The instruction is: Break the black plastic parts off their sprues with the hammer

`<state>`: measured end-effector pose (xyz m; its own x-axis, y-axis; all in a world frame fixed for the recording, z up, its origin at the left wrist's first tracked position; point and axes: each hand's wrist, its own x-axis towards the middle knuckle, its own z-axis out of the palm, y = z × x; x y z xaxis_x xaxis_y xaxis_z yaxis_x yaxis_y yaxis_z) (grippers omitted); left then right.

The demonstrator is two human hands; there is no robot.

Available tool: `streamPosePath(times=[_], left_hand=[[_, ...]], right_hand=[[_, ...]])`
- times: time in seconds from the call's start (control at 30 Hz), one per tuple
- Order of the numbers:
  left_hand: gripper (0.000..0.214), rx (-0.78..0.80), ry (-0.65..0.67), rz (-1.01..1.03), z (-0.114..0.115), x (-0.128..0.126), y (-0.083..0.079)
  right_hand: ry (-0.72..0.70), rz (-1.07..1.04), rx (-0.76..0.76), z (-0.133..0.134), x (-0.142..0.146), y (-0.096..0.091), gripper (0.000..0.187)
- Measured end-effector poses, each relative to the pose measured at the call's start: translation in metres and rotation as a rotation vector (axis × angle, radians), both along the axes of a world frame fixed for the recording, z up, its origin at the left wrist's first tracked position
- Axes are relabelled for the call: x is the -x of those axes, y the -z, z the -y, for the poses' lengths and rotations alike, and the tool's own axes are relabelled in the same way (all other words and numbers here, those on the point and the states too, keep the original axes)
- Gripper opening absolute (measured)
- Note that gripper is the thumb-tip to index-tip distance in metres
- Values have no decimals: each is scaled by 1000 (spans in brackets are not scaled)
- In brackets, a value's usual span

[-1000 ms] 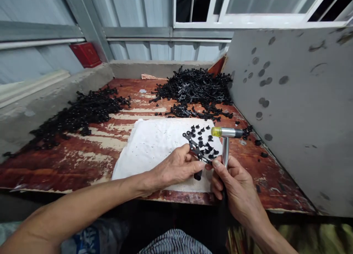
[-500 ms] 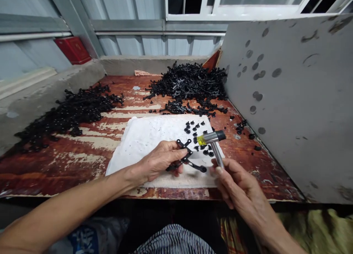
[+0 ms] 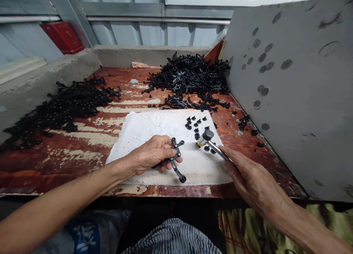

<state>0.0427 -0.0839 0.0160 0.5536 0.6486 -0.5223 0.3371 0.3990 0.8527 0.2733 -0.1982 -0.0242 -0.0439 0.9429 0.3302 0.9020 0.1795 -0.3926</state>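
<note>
Pinched between the thumb and fingers of my left hand (image 3: 156, 153) is a black jointed bracket (image 3: 178, 167) with several arms and round ends. It is held over the white cloth (image 3: 149, 123). My right hand (image 3: 245, 169) is wrapped around the metal handle of a small mallet (image 3: 206, 136). The mallet's black face points up and its yellow face points down, close to the cloth; whether it touches is unclear. Several small black rubber plugs (image 3: 199, 121) lie on the cloth around the mallet head, some partly hidden behind it.
A large heap of black brackets (image 3: 190, 74) lies at the back of the worn red tabletop (image 3: 110, 176). Another black pile (image 3: 60, 107) spreads along the left side. Loose black plugs (image 3: 242, 121) lie by the upright grey board (image 3: 292, 99) on the right. A red box (image 3: 63, 37) stands back left.
My right hand has turned the mallet so its yellow face points down among the plugs. My left hand has shifted slightly left with the bracket. The view has tilted down a little.
</note>
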Motion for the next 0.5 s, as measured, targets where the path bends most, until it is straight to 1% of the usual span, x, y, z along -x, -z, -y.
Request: streamPosePath(times=[0.13, 0.23, 0.33, 0.5], left_hand=[[16, -21, 32, 14, -2, 0, 2], [17, -34, 20, -15, -5, -6, 2], [19, -61, 45, -8, -11, -12, 6], [20, -66, 103, 4, -27, -21, 15]], right_hand=[[2, 34, 22, -13, 6, 1, 40], [-19, -29, 31, -23, 9, 3, 39], [-18, -185, 17, -25, 10, 2, 36], [128, -494, 41, -11, 2, 3, 30]])
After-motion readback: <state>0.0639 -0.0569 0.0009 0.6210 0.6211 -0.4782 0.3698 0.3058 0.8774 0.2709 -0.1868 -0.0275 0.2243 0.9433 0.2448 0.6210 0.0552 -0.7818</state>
